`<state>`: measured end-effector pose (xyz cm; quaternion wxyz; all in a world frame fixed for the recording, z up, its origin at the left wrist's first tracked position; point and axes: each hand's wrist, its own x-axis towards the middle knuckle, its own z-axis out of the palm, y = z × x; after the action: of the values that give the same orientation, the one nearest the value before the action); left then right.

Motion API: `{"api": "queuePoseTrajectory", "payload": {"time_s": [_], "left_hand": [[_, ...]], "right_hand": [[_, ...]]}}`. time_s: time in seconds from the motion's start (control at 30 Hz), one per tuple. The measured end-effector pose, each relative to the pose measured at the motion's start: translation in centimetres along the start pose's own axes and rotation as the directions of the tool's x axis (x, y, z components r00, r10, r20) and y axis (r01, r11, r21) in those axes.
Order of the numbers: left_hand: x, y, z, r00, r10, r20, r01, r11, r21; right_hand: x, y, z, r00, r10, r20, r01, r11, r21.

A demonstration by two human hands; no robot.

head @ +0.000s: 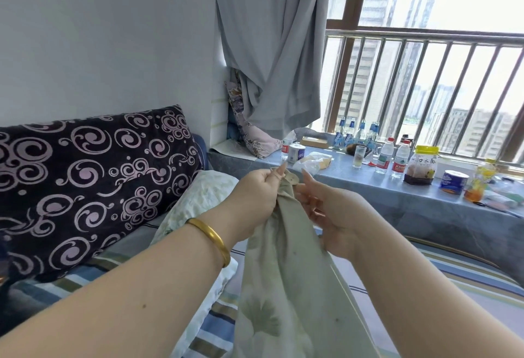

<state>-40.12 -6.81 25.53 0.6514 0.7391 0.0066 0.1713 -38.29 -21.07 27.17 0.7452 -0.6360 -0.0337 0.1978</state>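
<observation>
A pale green cloth with a faint leaf print (pixel 286 286) hangs from both my hands over the bed. My left hand (pixel 256 196), with a gold bangle (pixel 211 237) on its wrist, grips the cloth's gathered top edge, thumb and forefinger pinching the corner. My right hand (pixel 326 216) is just to the right of it, fingers curled against the same bunched edge. The cloth's lower part runs out of view at the bottom.
A dark cushion with pink swirls (pixel 90 184) leans on the wall at left. A light pillow (pixel 198 201) lies on the striped bedsheet (pixel 467 275). The blue sill (pixel 397 187) holds several bottles, a glass (pixel 359 156), jars and tissue rolls. A grey curtain (pixel 272 60) hangs beside the barred window.
</observation>
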Motion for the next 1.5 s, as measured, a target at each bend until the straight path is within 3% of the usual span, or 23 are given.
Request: {"api": "queuePoseTrajectory", "payload": {"time_s": [0.17, 0.3, 0.4, 0.6, 0.77, 1.03, 1.1, 1.3, 1.5], "left_hand": [[0.8, -1.0, -1.1, 0.985, -0.101, -0.140, 0.094, 0.994, -0.056], [0.9, -1.2, -1.0, 0.978, -0.162, -0.132, 0.137, 0.974, -0.180], [1.0, -0.8, -0.9, 0.981, -0.150, -0.123, 0.124, 0.972, -0.198], [0.4, 0.0, -0.9, 0.999, -0.033, -0.019, 0.031, 0.995, -0.090], [-0.2, 0.0, -0.8, 0.995, 0.018, 0.101, -0.012, 0.998, -0.060], [-0.2, 0.2, -0.6, 0.982, -0.013, 0.190, 0.064, 0.963, -0.263], [-0.3, 0.2, -0.6, 0.986, -0.018, 0.166, 0.067, 0.953, -0.296], [0.2, -0.2, -1.4, 0.985, -0.143, -0.095, 0.132, 0.985, -0.113], [0.3, -0.3, -1.2, 0.954, -0.267, -0.137, 0.217, 0.929, -0.300]], "right_hand": [[-0.5, 0.8, -1.0, 0.969, -0.010, 0.246, 0.112, 0.907, -0.407], [-0.5, 1.6, -0.2, 0.965, -0.126, 0.228, 0.236, 0.794, -0.560], [-0.3, 1.8, 0.2, 0.958, -0.226, 0.179, 0.287, 0.804, -0.520], [0.1, 1.4, 0.3, 0.952, -0.257, 0.166, 0.302, 0.876, -0.375], [0.2, 1.1, 0.7, 0.953, -0.292, 0.077, 0.301, 0.893, -0.334], [0.3, 1.5, 1.0, 0.992, -0.100, 0.076, 0.097, 0.994, 0.043], [0.3, 1.6, 0.8, 0.990, -0.108, 0.087, 0.106, 0.994, 0.021], [-1.0, 1.1, -0.8, 0.957, -0.021, 0.291, 0.108, 0.953, -0.284], [-1.2, 1.0, -1.5, 0.981, -0.033, 0.191, 0.132, 0.838, -0.529]]}}
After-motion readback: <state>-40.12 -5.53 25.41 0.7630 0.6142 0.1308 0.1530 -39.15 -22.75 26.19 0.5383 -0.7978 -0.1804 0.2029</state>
